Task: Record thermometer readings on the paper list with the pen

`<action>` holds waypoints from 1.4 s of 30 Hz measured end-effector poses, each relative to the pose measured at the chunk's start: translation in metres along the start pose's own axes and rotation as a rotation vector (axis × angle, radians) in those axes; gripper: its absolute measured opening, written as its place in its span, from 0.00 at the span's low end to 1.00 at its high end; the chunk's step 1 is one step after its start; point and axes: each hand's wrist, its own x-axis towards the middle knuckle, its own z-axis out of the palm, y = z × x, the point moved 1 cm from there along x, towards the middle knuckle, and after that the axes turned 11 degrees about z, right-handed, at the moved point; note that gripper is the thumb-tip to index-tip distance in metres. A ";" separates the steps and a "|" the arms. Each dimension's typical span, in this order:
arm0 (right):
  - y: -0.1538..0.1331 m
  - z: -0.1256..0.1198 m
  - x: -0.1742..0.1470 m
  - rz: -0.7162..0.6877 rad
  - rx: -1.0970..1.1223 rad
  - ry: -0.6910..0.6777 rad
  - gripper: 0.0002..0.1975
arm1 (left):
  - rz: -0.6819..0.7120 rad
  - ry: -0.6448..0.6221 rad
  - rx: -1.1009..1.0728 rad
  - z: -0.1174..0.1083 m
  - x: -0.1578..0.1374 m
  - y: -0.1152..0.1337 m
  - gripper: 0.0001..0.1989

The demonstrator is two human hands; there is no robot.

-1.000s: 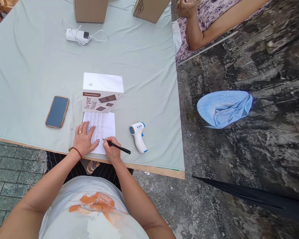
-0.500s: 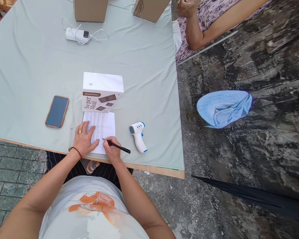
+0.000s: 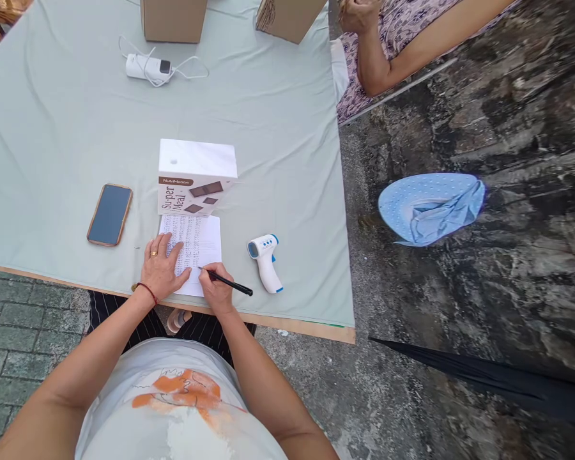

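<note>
A sheet of paper (image 3: 212,239) covered in rows of small marks lies near the table's front edge. My left hand (image 3: 161,265) rests flat on its left side with the fingers spread. My right hand (image 3: 216,287) grips a black pen (image 3: 232,283), whose tip meets the paper or hovers just over it; I cannot tell which. Directly behind the sheet stands a white box (image 3: 197,160) labelled "Super Meal". To the right of my right hand lies a white and blue infrared thermometer (image 3: 268,263). A phone (image 3: 109,214) in a brown case lies left of my left hand.
Pale cloth covers the table (image 3: 278,140). Toward the back are a white device with a cable (image 3: 148,67) and two cardboard boxes (image 3: 174,20) (image 3: 290,18). Another person's arm (image 3: 378,70) rests beyond the right edge. A light-blue hat (image 3: 431,207) is at right, before dark stone.
The pen and my right hand have shifted very slightly to the right. My left hand and the things on the table stay in place.
</note>
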 end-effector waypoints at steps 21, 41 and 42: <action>0.002 -0.001 0.001 -0.001 0.053 0.042 0.05 | -0.002 0.010 -0.028 0.000 0.000 0.000 0.28; 0.017 -0.019 0.035 -0.309 -0.227 0.017 0.19 | -0.028 0.193 -0.155 0.013 -0.004 -0.018 0.35; 0.019 -0.022 0.042 -0.349 -0.276 0.005 0.20 | -0.046 0.225 -0.191 0.014 -0.004 -0.024 0.36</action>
